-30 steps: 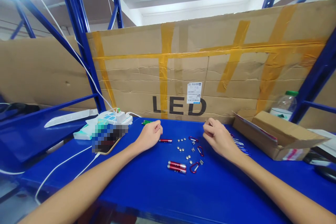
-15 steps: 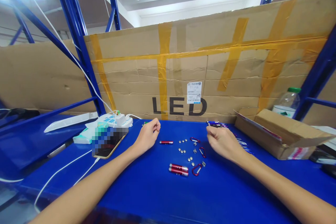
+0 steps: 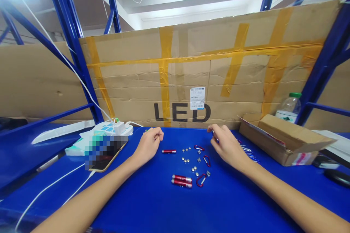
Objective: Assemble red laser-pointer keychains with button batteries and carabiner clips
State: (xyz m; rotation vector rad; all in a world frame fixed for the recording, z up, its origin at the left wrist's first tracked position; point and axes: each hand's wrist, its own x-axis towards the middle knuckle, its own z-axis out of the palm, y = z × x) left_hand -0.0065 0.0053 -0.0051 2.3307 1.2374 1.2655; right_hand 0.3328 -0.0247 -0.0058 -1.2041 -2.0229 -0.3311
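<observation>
My left hand (image 3: 149, 145) rests on the blue tabletop (image 3: 153, 196) in a loose fist, with nothing visible in it. A small red flashlight (image 3: 168, 151) lies just right of it. My right hand (image 3: 228, 145) has its fingers curled in a pinch near the back edge; what they grip is hidden. Between my hands lie several silver button cells (image 3: 186, 160) and red carabiner clips (image 3: 201, 180). Two red flashlights (image 3: 181, 181) lie side by side closer to me.
An open cardboard box (image 3: 284, 140) and a plastic bottle (image 3: 288, 110) stand at the right. Thin blue and silver parts (image 3: 249, 151) lie beside my right wrist. A phone (image 3: 105, 152), a white power strip (image 3: 113, 129) and cables sit left. A taped cardboard sheet (image 3: 218, 80) marked LED walls off the back.
My right hand moved forward toward the back edge and now covers the dark flashlights seen there half a second ago. My left hand has barely moved.
</observation>
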